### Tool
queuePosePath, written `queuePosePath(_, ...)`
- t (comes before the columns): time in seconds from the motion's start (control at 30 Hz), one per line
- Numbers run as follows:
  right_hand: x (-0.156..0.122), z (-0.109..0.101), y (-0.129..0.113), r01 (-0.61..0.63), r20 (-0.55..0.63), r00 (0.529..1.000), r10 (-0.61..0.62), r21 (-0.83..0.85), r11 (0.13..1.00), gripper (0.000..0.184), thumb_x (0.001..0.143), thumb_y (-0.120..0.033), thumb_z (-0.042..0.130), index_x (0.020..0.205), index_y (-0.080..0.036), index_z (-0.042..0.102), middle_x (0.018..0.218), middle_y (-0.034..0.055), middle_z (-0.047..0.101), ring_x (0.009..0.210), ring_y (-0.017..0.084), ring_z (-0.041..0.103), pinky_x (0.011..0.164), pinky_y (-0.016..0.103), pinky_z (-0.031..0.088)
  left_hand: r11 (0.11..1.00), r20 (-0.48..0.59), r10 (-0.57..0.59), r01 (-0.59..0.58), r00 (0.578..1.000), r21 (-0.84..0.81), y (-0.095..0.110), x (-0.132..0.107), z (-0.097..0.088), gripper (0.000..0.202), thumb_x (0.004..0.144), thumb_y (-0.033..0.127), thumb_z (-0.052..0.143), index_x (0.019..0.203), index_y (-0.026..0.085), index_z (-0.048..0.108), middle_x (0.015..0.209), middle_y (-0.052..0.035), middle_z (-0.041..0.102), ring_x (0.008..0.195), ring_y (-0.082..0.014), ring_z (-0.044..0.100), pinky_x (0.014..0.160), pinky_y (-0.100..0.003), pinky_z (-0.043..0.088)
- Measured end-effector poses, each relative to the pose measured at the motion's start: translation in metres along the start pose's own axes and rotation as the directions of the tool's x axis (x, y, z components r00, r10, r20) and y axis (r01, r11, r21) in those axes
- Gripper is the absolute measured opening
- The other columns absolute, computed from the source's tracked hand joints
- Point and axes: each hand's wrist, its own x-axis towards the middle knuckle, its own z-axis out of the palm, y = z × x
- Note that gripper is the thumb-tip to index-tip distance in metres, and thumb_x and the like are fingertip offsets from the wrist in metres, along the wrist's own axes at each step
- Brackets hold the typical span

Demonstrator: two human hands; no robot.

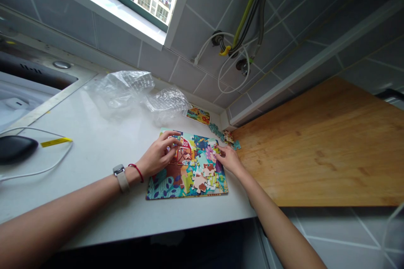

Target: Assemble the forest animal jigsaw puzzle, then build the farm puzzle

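A colourful jigsaw puzzle (176,185) lies on the white counter (104,151) in front of me. My left hand (159,155) rests on the puzzle's upper left part, fingers curled and pinched on a piece near the red barn picture. My right hand (229,159) lies at the puzzle's right edge with its fingertips pressed on a piece (215,148) near the top right corner. Several loose puzzle pieces (225,136) lie just beyond the right hand, in the corner by the wall. A watch and a red string sit on my left wrist.
Crumpled clear plastic bags (132,90) lie behind the puzzle. A small picture card (198,114) leans at the wall. A wooden board (322,143) covers the right side. A sink (25,92), a dark object (15,148) and a white cable are at the left. Hoses hang on the tiled wall.
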Motion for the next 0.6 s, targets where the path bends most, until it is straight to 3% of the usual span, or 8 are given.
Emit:
queuePosePath(0.17, 0.0011, -0.0018, 0.0011, 0.019, 0.026, 0.999, -0.020, 0.002, 1.000, 0.051, 0.092, -0.039, 0.067, 0.137, -0.017, 0.073, 0.105, 0.0113, 0.072, 0.092, 0.024, 0.069, 0.088, 0.032, 0.052, 1.000, -0.003, 0.007, -0.007, 1.000, 0.005, -0.0010, 0.0009, -0.0002, 0.024, 0.104, 0.028, 0.049, 0.101, 0.021, 0.073, 0.135, -0.0117, 0.062, 0.113, -0.0236, 0.067, 0.092, -0.041, 0.063)
queuePosePath(0.43, 0.0050, -0.0019, 0.0029, 0.019, 0.051, 0.999, -0.019, -0.007, 1.000, 0.052, 0.093, -0.050, 0.067, 0.130, -0.015, 0.077, 0.097, 0.0126, 0.073, 0.088, 0.027, 0.070, 0.084, 0.035, 0.052, 1.000, -0.001, 0.007, -0.007, 1.000, 0.006, -0.0025, 0.0002, 0.0007, 0.024, 0.105, 0.029, 0.050, 0.101, 0.022, 0.073, 0.135, -0.0115, 0.062, 0.113, -0.0233, 0.067, 0.091, -0.040, 0.063)
queuePosePath(0.6, -0.0016, 0.0004, 0.0047, 0.034, 0.047, 0.998, -0.034, 0.013, 0.999, 0.052, 0.092, -0.050, 0.068, 0.129, -0.014, 0.078, 0.095, 0.0128, 0.074, 0.087, 0.028, 0.071, 0.084, 0.037, 0.054, 1.000, 0.001, 0.008, -0.008, 1.000, 0.008, -0.0017, 0.0002, 0.0001, 0.024, 0.105, 0.026, 0.049, 0.101, 0.022, 0.073, 0.135, -0.0108, 0.062, 0.111, -0.0221, 0.068, 0.091, -0.039, 0.063)
